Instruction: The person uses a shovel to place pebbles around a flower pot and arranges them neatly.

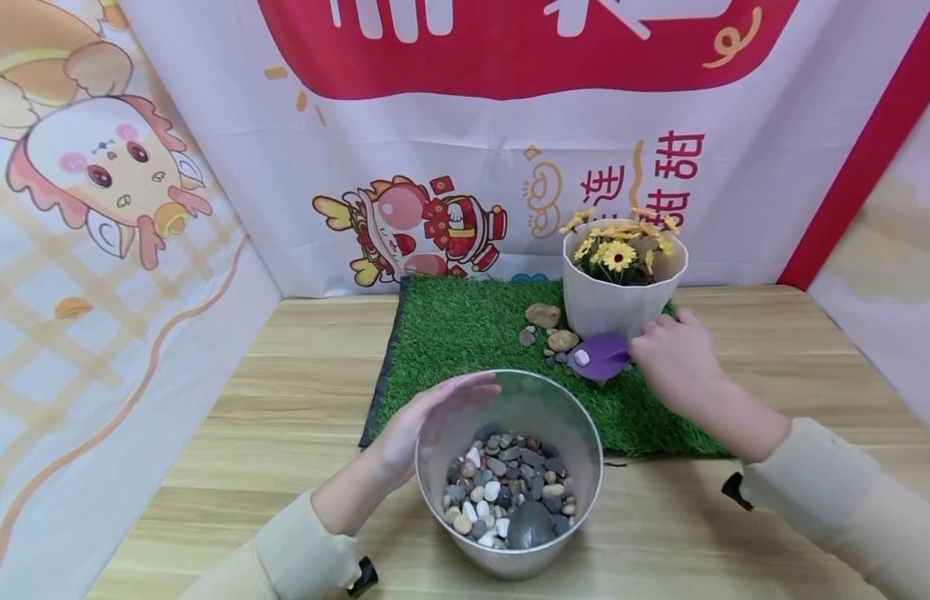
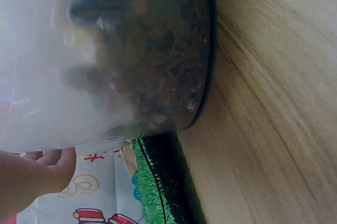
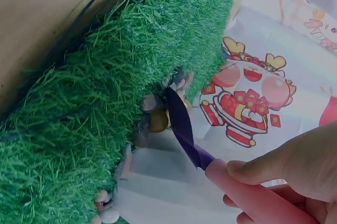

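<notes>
My right hand [image 1: 678,362] grips the pink handle [image 3: 245,195] of a small trowel with a purple blade [image 1: 606,357]. The blade is tilted low beside the white flowerpot [image 1: 611,304], and a white pebble [image 1: 582,357] shows on it. Around the pot's base lie several stones [image 3: 158,121], the blade's tip right at them. My left hand [image 1: 408,429] rests against the side of a clear bucket [image 2: 105,103], fingers stretched along its rim. Many grey, white and brown pebbles [image 1: 510,475] fill its bottom, with one large dark stone [image 1: 531,525] among them.
Beneath the pot and stones is a green artificial grass mat [image 1: 465,333] with a dark edge, on a wooden table [image 1: 285,392]. Yellow flowers [image 1: 618,256] grow in the pot. A printed cloth backdrop [image 1: 450,142] hangs close behind the mat.
</notes>
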The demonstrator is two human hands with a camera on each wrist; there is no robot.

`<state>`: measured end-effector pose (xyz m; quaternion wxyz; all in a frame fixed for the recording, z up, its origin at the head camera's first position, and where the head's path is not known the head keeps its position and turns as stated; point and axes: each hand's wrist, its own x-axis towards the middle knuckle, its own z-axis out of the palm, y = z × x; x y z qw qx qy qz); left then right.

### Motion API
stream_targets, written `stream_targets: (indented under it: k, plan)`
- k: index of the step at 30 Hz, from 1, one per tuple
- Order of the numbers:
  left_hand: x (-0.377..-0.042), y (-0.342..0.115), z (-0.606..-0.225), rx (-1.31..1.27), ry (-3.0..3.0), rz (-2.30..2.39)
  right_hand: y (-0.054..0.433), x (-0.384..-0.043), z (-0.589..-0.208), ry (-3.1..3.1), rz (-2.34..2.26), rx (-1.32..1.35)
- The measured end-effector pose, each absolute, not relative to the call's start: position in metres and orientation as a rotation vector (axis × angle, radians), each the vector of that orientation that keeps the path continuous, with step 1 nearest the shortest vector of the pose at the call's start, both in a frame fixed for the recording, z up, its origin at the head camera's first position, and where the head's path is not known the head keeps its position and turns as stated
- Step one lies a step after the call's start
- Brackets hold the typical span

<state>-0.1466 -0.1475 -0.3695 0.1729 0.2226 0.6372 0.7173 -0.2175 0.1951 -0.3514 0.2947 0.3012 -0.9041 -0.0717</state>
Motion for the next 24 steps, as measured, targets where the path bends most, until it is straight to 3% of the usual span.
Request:
stream_targets:
  k: [24]
  plan:
    - [-0.145, -0.148, -0.368, 0.609, 1.777, 2.044, 0.227, -0.203, -0.343, -2.361, -0.097, 0.774]
